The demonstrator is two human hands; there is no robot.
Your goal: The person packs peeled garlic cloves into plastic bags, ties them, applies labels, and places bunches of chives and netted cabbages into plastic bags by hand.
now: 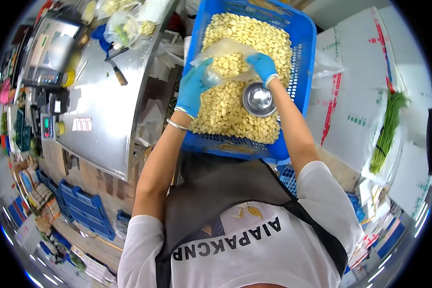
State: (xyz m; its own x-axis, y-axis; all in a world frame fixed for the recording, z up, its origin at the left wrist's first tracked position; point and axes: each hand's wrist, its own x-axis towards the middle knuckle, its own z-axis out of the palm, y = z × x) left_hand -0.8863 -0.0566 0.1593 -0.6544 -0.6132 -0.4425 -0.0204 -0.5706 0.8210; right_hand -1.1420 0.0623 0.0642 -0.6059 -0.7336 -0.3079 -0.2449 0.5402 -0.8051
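Observation:
A clear plastic bag [221,48] with pale cloves inside is stretched between my two hands, above the blue crate. My left hand [192,90], in a blue glove, grips its left side. The gloved right hand [263,67] pinches the bag's opposite edge. Beneath them lies a thick layer of what look like peeled garlic cloves [216,113], filling much of the blue crate [304,62]. A round metal bowl [259,99] rests on the cloves, just below my right hand.
To the left stands a metal table [105,115] holding a knife [120,76], filled plastic bags [122,28] and a scale [48,126]. White foam boxes [345,110] are on the right, with a bundle of green stalks [388,132] on them. A blue pallet [86,206] lies lower left.

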